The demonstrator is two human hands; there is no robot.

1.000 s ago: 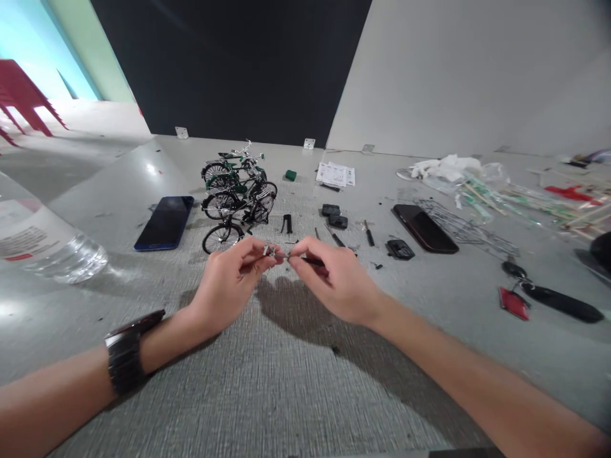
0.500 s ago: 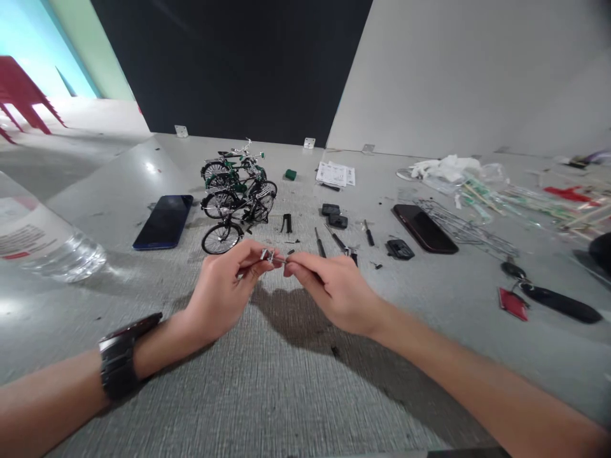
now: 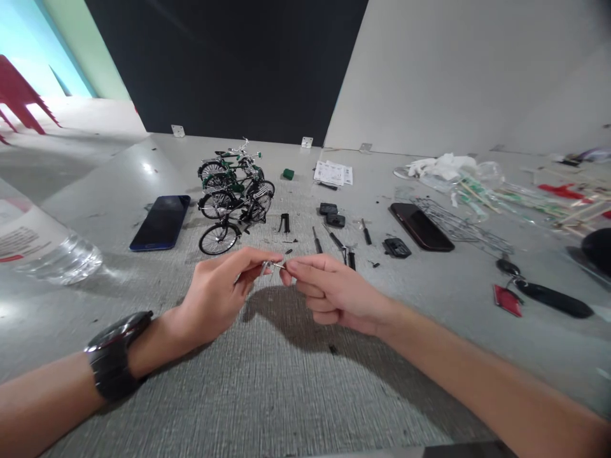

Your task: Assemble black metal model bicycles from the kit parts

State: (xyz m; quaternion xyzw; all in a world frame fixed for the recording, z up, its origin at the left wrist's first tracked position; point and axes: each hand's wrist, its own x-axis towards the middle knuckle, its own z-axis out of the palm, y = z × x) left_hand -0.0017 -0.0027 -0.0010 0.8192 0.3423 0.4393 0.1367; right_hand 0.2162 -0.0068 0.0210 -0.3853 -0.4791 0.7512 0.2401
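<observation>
Close together above the table's middle, both hands are pinched over tiny bicycle-like parts. My left hand, with a black watch on its wrist, is closed on a small silver metal part, partly hidden by the fingers. Between thumb and forefinger, my right hand grips one end of a thin metal rod; its other end meets the silver part. Whether the two pieces are joined, I cannot tell. Just beyond stand several model bicycles, black and green, with silver wheels and handlebars.
Small screwdrivers, black plastic pieces and paper sheets lie ahead. A blue phone and a water bottle are left. Another phone, keys and clear plastic packaging lie right.
My left hand has rolled so its back faces up more, turning the silver part. My right hand has turned too, and its curled lower fingers now show.
</observation>
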